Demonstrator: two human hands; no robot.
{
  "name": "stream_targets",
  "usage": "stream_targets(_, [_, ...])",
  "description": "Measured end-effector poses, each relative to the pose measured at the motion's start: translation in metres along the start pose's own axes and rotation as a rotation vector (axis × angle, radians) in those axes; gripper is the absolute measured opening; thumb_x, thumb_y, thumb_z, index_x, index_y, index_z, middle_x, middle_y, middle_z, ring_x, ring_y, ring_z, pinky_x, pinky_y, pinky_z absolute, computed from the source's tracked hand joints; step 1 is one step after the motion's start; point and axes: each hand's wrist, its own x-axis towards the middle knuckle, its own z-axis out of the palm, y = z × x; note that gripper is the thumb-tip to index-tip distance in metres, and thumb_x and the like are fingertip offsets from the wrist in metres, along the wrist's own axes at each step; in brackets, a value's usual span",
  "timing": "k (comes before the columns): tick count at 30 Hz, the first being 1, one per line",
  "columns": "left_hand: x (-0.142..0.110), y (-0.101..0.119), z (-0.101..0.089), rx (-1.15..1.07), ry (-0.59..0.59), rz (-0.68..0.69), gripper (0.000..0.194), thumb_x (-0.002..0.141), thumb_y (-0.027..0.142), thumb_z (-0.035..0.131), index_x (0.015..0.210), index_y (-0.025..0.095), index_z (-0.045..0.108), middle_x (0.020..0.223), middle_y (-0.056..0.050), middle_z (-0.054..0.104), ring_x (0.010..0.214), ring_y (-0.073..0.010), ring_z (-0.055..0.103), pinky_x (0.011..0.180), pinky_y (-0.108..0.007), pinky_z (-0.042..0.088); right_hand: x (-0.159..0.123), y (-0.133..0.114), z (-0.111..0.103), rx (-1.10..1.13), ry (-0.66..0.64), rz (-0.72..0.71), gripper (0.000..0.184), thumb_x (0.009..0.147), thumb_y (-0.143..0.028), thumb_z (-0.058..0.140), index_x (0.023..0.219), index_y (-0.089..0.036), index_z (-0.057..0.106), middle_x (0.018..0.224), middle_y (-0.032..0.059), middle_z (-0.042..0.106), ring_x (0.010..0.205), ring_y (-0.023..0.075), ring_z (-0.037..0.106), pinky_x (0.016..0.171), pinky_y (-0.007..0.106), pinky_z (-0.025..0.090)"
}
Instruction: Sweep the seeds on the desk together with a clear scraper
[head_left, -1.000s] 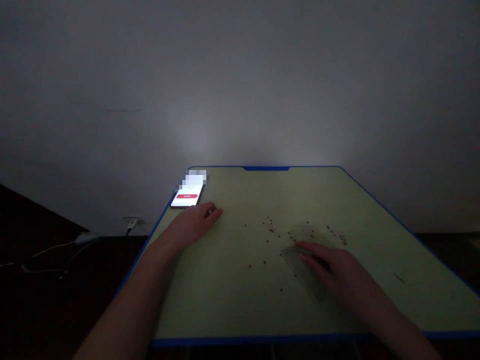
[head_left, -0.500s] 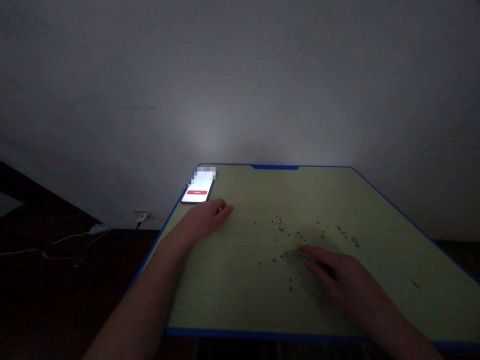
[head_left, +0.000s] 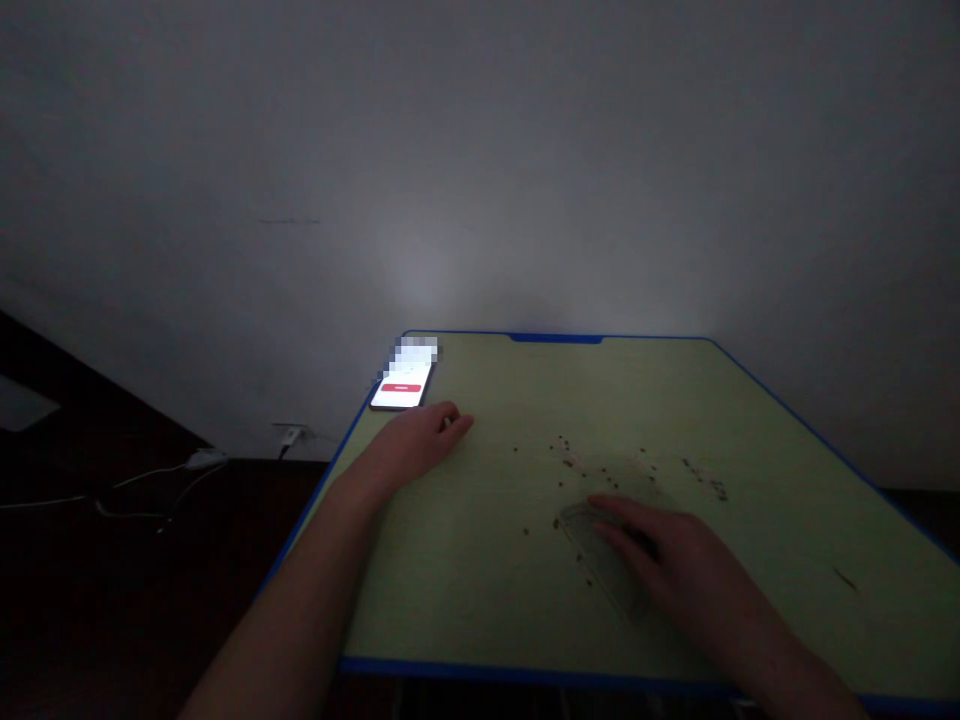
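I have the right hand low over the table, thumb and fingers narrowed on a clear drawing template, a protractor or set square by its look, which shows under and just left of the fingertips; whether it lies fully flat I can't tell. Small dark bits sit along its left edge, and more lie scattered beyond the hand. Farther left, I rest the left hand with fingers curled, and can't tell if they hold anything. Just past it lies a lit smartphone on the blue-edged tabletop, and well left of that hand a plug sits low on the wall
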Motion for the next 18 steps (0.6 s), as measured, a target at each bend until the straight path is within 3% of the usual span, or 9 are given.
stream_targets(9, [0.0,-0.001,0.002,0.015,0.007,0.017,0.046,0.087,0.055,0.029,0.089,0.02,0.06,0.079,-0.006,0.066,0.068,-0.019,0.059,0.059,-0.028,0.036,0.014,-0.015,0.001,-0.067,-0.006,-0.035,0.033,0.09,-0.029,0.043,0.113,-0.021,0.066,0.105,0.0082,0.071,0.088,0.0272,0.069,0.079,0.047,0.054])
stream_targets(18, [0.001,-0.004,0.006,0.012,0.033,0.034,0.049,0.087,0.057,0.029,0.091,0.02,0.061,0.081,-0.007,0.068,0.069,-0.0194,0.059,0.059,-0.029,0.037,0.029,-0.041,0.012,-0.008,-0.097,-0.232,0.029,0.087,-0.023,0.049,0.109,-0.026,0.067,0.101,0.0045,0.073,0.085,0.0245,0.069,0.075,0.04,0.055])
